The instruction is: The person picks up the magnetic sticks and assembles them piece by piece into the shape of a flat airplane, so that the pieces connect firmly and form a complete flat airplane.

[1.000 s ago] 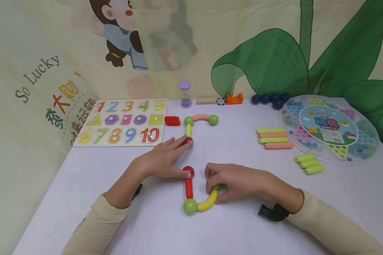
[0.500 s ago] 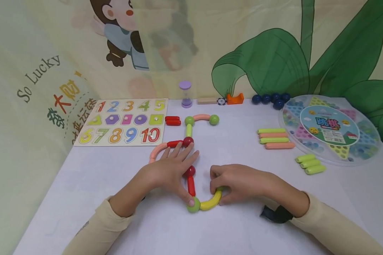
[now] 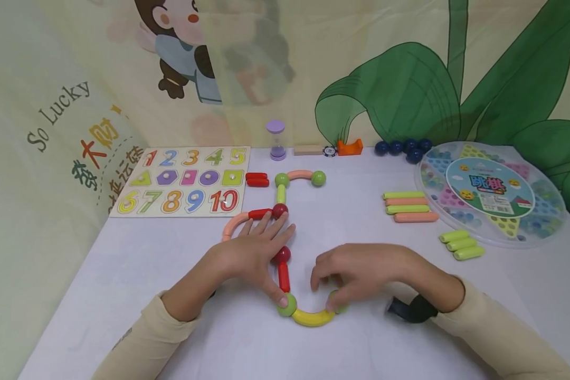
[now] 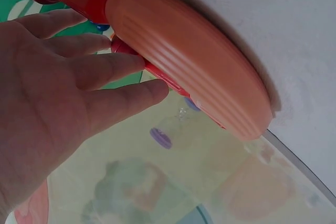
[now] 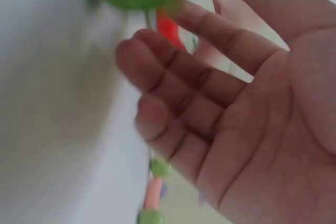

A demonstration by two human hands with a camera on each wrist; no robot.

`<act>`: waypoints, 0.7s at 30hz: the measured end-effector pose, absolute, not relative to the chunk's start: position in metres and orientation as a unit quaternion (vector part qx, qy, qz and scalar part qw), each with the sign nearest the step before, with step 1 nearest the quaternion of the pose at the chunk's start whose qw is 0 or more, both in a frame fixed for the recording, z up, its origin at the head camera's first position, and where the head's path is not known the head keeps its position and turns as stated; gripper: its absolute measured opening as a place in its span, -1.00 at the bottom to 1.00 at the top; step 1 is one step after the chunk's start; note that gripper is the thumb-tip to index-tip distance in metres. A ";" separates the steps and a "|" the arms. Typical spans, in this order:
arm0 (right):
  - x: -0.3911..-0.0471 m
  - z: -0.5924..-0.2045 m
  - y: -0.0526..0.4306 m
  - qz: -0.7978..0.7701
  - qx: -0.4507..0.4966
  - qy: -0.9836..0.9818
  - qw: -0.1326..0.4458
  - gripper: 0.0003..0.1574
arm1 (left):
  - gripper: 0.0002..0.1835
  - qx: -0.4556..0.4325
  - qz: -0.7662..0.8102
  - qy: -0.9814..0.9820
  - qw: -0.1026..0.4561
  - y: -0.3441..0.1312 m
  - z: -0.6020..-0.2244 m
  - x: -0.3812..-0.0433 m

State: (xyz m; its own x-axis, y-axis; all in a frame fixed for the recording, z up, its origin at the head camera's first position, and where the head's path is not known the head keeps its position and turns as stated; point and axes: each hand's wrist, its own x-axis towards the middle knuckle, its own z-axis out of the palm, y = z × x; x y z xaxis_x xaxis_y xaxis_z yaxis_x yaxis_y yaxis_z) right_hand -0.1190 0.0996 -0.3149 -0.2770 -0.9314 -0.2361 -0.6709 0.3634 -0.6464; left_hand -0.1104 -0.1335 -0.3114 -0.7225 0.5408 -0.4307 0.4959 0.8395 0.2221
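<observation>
Pressing unevenly with the left hand, its fingers spread and thumb on one green ball, could snap the red stick loose; a nudge from the right hand, fingers loosely bent, could detach the yellow curved stick at lower centre. Whether the right hand pinches the other green ball I cannot tell: its thumb hides the joint, and blur muddies the right wrist view; the left hand also covers part of the pink curve at centre left

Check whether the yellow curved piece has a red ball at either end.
No, the head view shows the yellow curved piece with one green ball at left and another green ball at right.
</observation>
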 end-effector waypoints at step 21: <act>-0.280 -0.316 -0.023 -0.133 -0.394 0.904 0.099 -0.76 | 0.38 0.288 0.052 0.928 0.230 -0.135 -0.313 -0.111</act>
